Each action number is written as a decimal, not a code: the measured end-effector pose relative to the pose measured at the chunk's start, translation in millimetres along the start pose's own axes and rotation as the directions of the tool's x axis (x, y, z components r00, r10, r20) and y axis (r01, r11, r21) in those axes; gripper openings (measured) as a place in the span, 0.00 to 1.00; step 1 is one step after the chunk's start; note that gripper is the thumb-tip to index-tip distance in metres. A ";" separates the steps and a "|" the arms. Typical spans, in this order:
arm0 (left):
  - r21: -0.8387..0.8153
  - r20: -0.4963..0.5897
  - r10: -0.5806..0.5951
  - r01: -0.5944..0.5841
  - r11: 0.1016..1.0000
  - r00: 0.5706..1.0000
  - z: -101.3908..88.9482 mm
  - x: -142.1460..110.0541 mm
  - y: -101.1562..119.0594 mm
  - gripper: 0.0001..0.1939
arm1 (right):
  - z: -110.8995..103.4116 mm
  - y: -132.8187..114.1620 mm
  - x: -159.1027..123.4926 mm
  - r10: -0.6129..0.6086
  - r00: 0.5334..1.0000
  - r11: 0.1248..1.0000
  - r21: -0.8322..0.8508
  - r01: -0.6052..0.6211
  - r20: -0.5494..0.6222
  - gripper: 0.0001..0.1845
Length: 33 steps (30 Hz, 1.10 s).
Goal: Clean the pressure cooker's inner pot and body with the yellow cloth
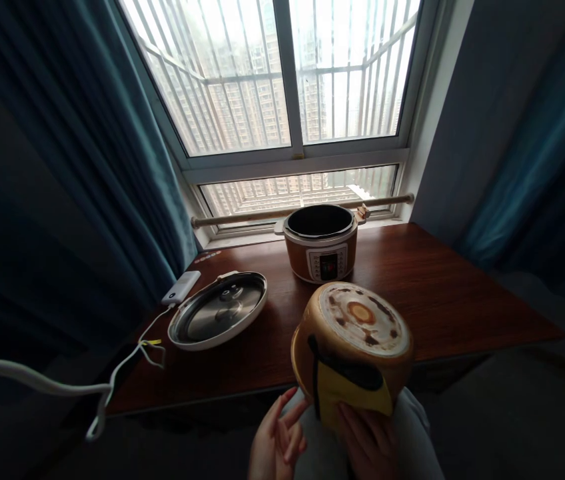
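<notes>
A gold inner pot (367,320) is tipped upside down over my lap, its stained round base facing up. My right hand (370,437) presses a yellow cloth (355,393) with black edging against the pot's near side. Part of the cloth folds up, showing a dark strip. My left hand (280,437) is at the pot's lower left rim, fingertips against it and the other fingers curled. Beyond the pot, a brown electric cooker (296,257) stands open on the table, with a dark interior and a front control panel. Its round lid (222,313) lies inside-up to the left.
A white power strip (181,288) lies at the table's left edge, its white cable (37,383) hanging over the side. The wooden table (442,287) ends just in front of my knees. A barred window (272,87) rises behind it, with blue curtains (87,133) at the sides.
</notes>
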<state>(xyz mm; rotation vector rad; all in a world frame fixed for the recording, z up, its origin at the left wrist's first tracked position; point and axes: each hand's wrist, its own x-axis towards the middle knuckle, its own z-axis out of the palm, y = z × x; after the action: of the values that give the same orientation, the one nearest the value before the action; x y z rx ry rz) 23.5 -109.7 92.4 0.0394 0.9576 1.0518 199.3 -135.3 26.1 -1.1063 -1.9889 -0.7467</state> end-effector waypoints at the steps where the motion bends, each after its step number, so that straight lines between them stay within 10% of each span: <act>1: 0.001 0.026 0.002 -0.002 1.000 1.000 3.5 -1.1 -1.4 0.13 | -0.5 3.3 -0.5 0.045 0.999 0.999 -0.016 -0.046 -0.008 0.19; 11: 0.069 0.412 0.061 -0.098 0.993 0.909 63.4 -12.4 -6.6 0.19 | -22.8 58.8 36.9 0.301 0.952 0.947 -0.096 -0.305 -0.051 0.29; 18: 0.264 0.290 0.073 -0.153 0.952 0.954 61.6 38.7 -26.3 0.19 | -18.9 150.4 72.1 0.500 0.866 0.857 -0.136 -0.498 -0.021 0.26; 25: 0.323 0.229 0.096 -0.169 0.931 0.969 103.2 96.2 -59.8 0.31 | -9.0 251.3 86.4 0.809 0.577 0.586 0.071 -0.807 -0.116 0.20; 31: 0.165 0.476 0.064 -0.161 0.973 0.877 162.1 107.9 -68.9 0.35 | -30.0 331.0 53.0 1.000 -0.005 -0.018 0.485 -0.874 0.028 0.23; 33: 0.147 0.552 0.014 -0.113 0.983 0.834 175.6 107.3 -74.5 0.32 | -40.2 352.1 35.8 0.991 -0.115 -0.134 0.473 -0.871 0.068 0.20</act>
<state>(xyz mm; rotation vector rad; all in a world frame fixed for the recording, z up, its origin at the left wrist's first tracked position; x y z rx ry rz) 212.6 0.4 96.9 0.5005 0.5164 0.9377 507.6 12.8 125.6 -1.6440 -0.3994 0.3552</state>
